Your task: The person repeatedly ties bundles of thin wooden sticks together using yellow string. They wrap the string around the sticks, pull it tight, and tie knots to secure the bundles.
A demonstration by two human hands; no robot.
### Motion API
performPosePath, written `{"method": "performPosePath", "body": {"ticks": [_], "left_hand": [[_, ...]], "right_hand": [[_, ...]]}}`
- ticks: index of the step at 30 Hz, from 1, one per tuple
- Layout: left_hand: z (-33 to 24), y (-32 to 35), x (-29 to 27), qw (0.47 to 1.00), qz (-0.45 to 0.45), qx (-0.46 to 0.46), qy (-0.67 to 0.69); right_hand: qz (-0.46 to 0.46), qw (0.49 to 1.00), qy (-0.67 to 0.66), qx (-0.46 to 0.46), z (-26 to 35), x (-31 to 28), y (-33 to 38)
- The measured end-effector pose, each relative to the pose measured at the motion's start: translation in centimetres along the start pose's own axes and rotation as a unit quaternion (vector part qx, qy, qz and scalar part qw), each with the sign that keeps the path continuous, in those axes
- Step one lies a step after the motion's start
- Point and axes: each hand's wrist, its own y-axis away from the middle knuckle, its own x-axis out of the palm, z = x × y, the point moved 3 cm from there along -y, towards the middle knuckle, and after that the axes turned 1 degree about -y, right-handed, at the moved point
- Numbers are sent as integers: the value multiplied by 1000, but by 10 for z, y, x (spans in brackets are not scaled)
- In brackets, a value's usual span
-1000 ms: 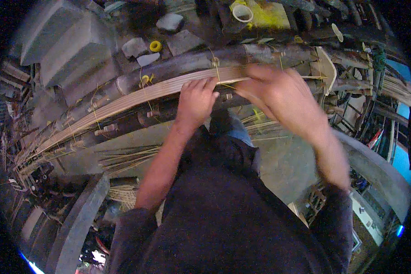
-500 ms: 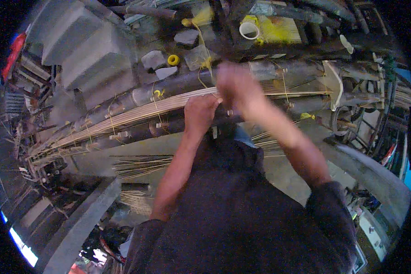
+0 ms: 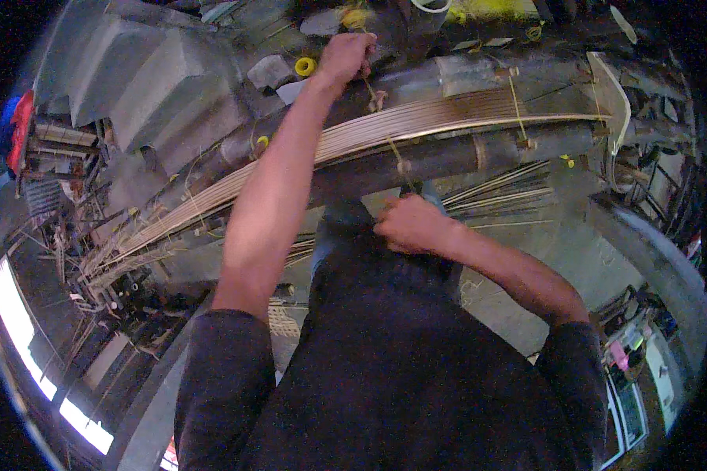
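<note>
A long row of thin pale bamboo slats [image 3: 448,118] lies across dark round poles [image 3: 463,157] in front of me. A thin yellowish cord [image 3: 389,145] runs taut over the slats between my two hands. My left hand [image 3: 346,55] is stretched far out past the slats, fingers closed on the cord's far end. My right hand [image 3: 408,224] is drawn back near my body, below the poles, closed on the cord's near end. Other cord ties [image 3: 514,102] bind the slats farther right.
A yellow spool [image 3: 305,66] and grey stone blocks [image 3: 269,72] lie beyond the slats. Loose thin sticks [image 3: 503,188] are scattered on the floor under the poles. Concrete steps [image 3: 149,78] rise at the upper left, and a curved grey pipe [image 3: 652,259] runs at right.
Both hands were together on the slats a second ago. Now my left hand has reached far out and my right has pulled back toward me, drawing the cord taut.
</note>
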Motion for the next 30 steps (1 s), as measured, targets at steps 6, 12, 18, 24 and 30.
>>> {"method": "performPosePath", "body": {"ticks": [6,12,18,24,30], "left_hand": [[13,64,-164,921,-141,211,-295],[36,206,-164,950,-104,196,-220],[94,257,-116,832,-243,345,-359],[94,242,-116,897,-158,227,-346],[96,242,-115,879,-183,179,-402]], "right_hand": [[-130,682,-717,62,71,13,-7],[-360,837,-382,152,86,30,-103],[-103,982,157,-30,175,-178,-173],[-173,915,43,363,31,-189,-240],[-393,817,-416,74,48,-143,-197]]}}
